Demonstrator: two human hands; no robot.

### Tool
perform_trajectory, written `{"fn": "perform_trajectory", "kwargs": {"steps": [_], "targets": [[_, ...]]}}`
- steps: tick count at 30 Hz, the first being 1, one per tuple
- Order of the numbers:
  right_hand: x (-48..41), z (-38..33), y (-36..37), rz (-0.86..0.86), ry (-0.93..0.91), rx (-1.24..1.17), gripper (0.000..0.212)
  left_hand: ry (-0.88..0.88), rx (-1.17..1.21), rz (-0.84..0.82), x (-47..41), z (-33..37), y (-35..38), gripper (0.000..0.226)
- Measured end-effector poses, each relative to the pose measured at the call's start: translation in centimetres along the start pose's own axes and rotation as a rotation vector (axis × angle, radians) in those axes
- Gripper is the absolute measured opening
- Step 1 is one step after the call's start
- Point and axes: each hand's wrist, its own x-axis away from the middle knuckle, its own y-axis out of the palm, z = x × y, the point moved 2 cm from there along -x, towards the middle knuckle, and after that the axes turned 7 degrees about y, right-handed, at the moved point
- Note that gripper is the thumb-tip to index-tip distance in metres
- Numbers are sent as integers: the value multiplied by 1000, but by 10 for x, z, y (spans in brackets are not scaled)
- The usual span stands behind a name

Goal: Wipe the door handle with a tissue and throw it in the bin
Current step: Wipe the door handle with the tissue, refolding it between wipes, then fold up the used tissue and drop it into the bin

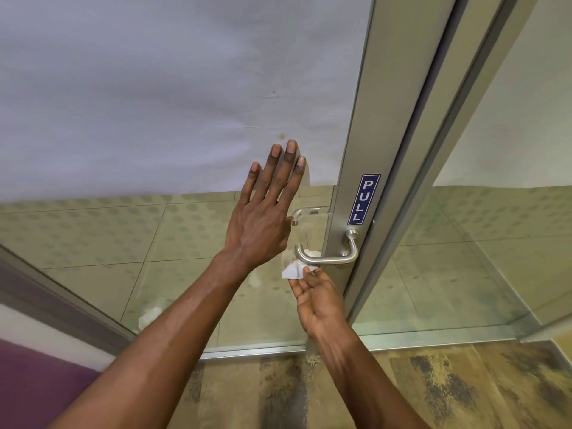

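A silver lever door handle [329,259] juts left from the grey metal door frame [368,144]. My right hand [318,297] is just under the handle's free end, palm up, with a small white tissue [292,270] pinched at its fingertips against the handle's underside. My left hand [266,212] lies flat on the glass door panel above and left of the handle, fingers spread and pointing up. No bin is in view.
A blue PULL sticker [363,199] sits on the frame above the handle. A second handle [309,212] shows through the glass on the far side. The glass panel [154,88] has frosted film above. A patterned brown floor [433,388] lies below.
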Motion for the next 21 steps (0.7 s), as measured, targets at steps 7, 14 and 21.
{"fn": "perform_trajectory", "kwargs": {"steps": [7,14,21], "targets": [[20,12,-12,-83,23,132,29,49,137,-63,22,-2,-22,111],[57,27,-16,-172,-50,315,39,-355,710,-119,108,0,-36,46],[88,46,-23,-187,-189,714,31,-1160,1592,-254,207,3,-45,10]]}}
